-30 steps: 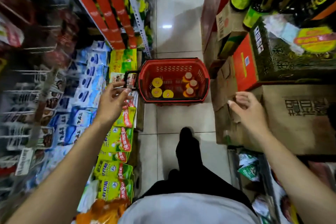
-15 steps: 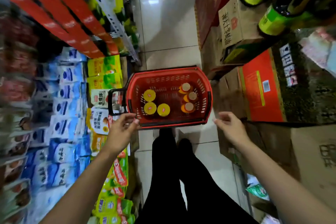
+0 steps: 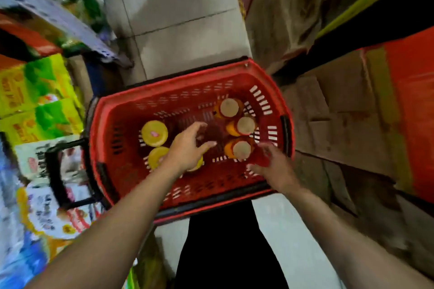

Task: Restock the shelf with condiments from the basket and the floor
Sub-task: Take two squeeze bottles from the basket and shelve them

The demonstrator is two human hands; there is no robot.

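Your round yellow-lidded jars [image 3: 154,132] stand left in the red slotted plastic basket [image 3: 112,124], with the tan-lidded orange jars [image 3: 242,149] at its right. Both hands hover open and empty: left hand [image 3: 185,150] mid-basket, right hand [image 3: 274,169] beside the nearest tan lid. A hasty grab may topple neighbouring jars. Brown cardboard boxes [image 3: 328,119] crowd the right and bright shelf packets [image 3: 35,101] the left.

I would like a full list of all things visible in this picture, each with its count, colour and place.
basket: one, red, centre of view, on the floor.
yellow-lidded jars: three, left part of the basket; one half hidden under the left hand.
tan-lidded jars: three, orange bodies, right part of the basket.
basket handle: one, black, at the basket's left end.
packets: several, yellow-green, far left.
cardboard boxes: several, brown, on the right.
floor: pale tiles.
left hand: one, open, over the basket's middle.
right hand: one, open, beside the nearest tan-lidded jar.
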